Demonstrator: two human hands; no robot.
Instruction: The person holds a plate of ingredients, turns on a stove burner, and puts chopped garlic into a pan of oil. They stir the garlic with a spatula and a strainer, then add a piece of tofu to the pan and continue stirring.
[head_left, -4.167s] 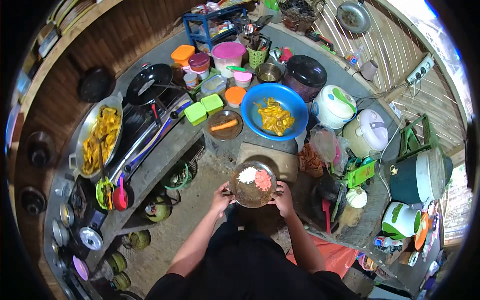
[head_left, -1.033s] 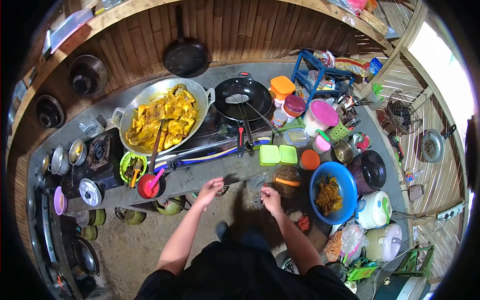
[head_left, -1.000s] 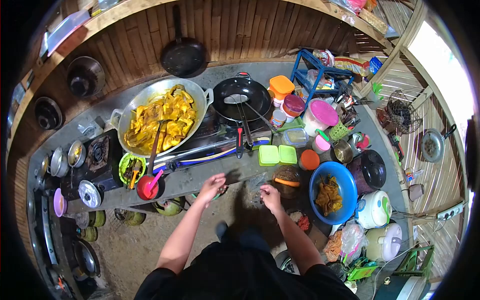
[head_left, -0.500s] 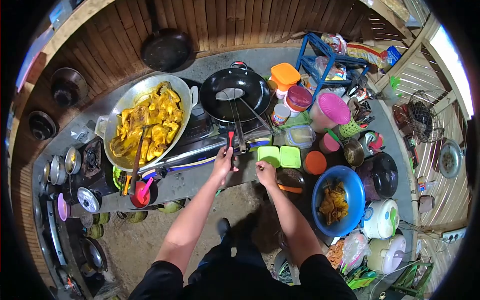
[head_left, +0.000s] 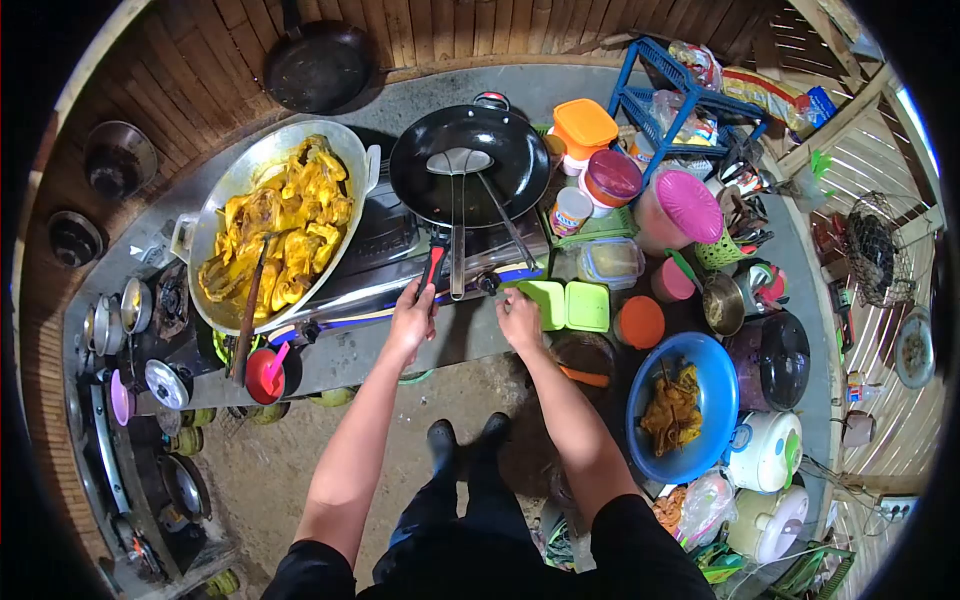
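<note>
My left hand [head_left: 411,322] is closed around the end of the red and black handle [head_left: 433,265] of a black wok [head_left: 415,175], which sits on the stove [head_left: 375,295]. Inside the wok rests a skimmer [head_left: 458,230] whose long metal handle sticks out over the near rim, beside another long-handled utensil [head_left: 508,225]. My right hand [head_left: 519,320] hovers at the stove's front edge, fingers curled, just right of a dark stove knob [head_left: 488,283] and left of a lime-green container [head_left: 543,303]. Whatever its fingers may hold is hidden.
Left of the wok, a large metal pan [head_left: 207,225] holds yellow chicken pieces and a wooden-handled utensil. A blue basin [head_left: 640,440] with more chicken stands right. Tubs, a blue rack [head_left: 625,95] and rice cookers crowd the counter. A red cup [head_left: 262,385] sits at the front edge.
My view has shifted a little. My right hand has moved left and up, closer to the stove knob. My left hand stays on the wok handle.
</note>
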